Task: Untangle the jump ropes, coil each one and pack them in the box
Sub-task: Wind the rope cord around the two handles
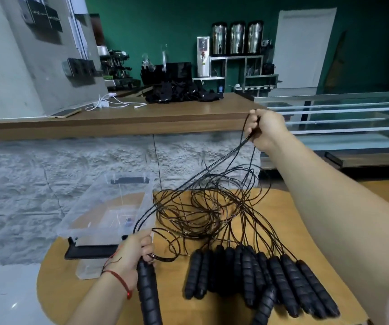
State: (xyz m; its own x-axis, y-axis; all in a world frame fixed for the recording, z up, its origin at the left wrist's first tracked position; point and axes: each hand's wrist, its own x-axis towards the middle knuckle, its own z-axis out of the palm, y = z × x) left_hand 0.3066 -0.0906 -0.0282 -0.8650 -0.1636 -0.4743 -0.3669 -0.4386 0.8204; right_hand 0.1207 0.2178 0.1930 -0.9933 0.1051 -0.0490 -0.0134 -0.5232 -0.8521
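Note:
A tangle of thin black jump-rope cords [202, 212] lies on the round wooden table [270, 214]. Several black ribbed handles [259, 277] lie side by side near the front edge. My left hand [134, 252] grips one black handle [147, 294] at its top, low at the table's left. My right hand [265, 130] is raised high on the right and holds a doubled strand of cord [224, 160] pulled up taut out of the tangle. A clear plastic box [109, 212] with black latches stands open at the table's left edge, beside my left hand.
A long wooden counter [165, 113] runs across behind the table, carrying a phone, white charger cables and dark items. Its front is rough grey stone. A glass display case [341, 118] stands at the right. The floor shows at the lower left.

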